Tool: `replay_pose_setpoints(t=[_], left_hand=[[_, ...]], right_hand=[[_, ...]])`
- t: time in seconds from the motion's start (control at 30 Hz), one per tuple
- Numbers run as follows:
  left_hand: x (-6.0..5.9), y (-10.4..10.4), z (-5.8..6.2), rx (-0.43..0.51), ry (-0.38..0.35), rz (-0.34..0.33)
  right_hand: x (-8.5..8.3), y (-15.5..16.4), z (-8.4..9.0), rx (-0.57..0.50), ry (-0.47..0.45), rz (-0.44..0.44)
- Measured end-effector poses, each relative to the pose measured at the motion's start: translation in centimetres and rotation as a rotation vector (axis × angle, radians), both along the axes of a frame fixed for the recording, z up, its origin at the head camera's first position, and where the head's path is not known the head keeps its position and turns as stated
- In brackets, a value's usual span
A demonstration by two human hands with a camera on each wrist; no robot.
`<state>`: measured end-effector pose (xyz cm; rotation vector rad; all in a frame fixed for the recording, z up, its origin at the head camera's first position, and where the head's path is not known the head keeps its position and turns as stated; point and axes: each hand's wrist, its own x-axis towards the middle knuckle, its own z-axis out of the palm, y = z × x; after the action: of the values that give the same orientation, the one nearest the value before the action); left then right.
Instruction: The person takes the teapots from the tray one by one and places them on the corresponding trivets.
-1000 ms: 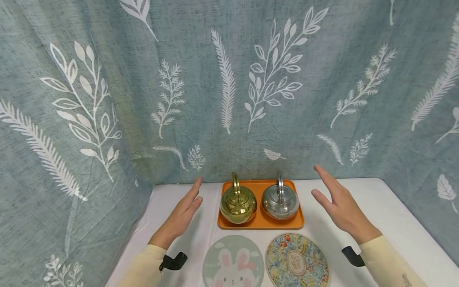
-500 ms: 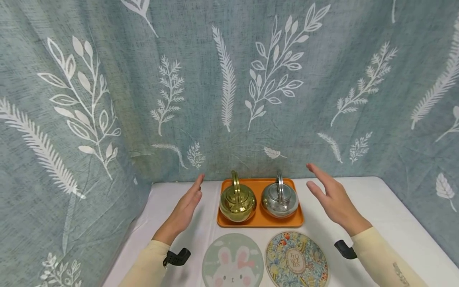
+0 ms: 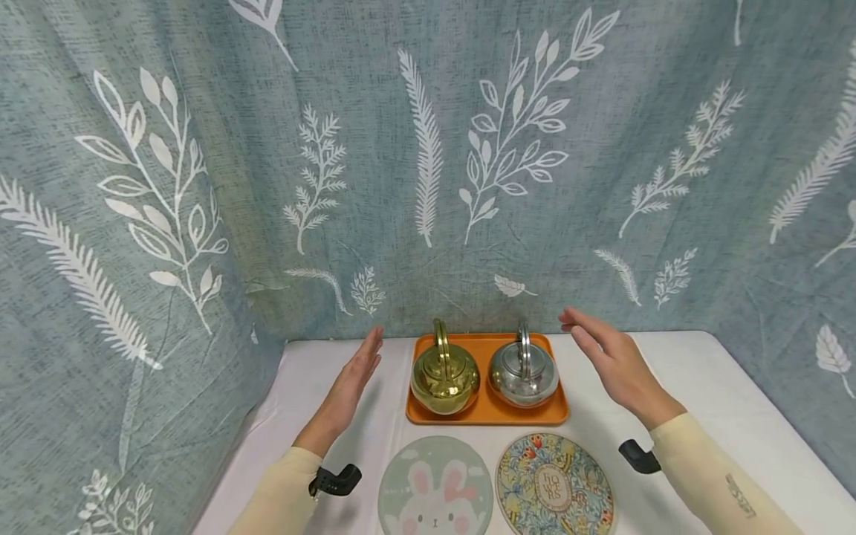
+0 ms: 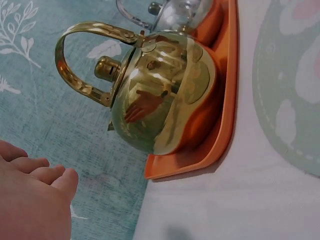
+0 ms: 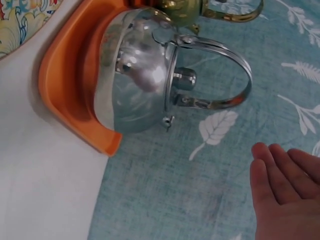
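Two shiny kettles stand side by side on an orange tray [image 3: 488,417] at the back of the table. The gold kettle [image 3: 444,383] is on the left, the silver kettle [image 3: 524,379] on the right, each with its hoop handle upright. My left hand [image 3: 346,390] hovers left of the tray, apart from the gold kettle, its fingers straight and holding nothing. On the other side, my right hand [image 3: 618,364] hangs beside the silver kettle without touching it, fingers extended. Both wrist views show a kettle close by and a gap between it and the fingers.
In front of the tray lie two round mats: a pale green rabbit mat [image 3: 435,487] on the left and a colourful patterned mat [image 3: 555,487] on the right. A white cloth [image 3: 642,461] covers the table. Behind hangs a blue-green leaf-patterned curtain [image 3: 374,186].
My right hand has moved left, closer to the silver kettle, and my left hand slightly right. The kettles, tray and mats have stayed in place.
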<state>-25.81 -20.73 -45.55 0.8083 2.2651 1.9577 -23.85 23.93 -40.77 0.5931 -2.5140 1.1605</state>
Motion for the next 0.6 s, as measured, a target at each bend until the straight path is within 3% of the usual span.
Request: replay_pose_setpoints(t=[0.2,0.6], left_hand=[[-0.2,0.4,-0.1,0.099,-0.093,-0.055],[-0.4,0.3,-2.3,0.236,-0.182,-0.126]], right_hand=[[-0.4,-0.3,-0.5,-0.027,-0.017,-0.001],[-1.2,-1.0,-1.7,-0.058,-0.026,0.004]])
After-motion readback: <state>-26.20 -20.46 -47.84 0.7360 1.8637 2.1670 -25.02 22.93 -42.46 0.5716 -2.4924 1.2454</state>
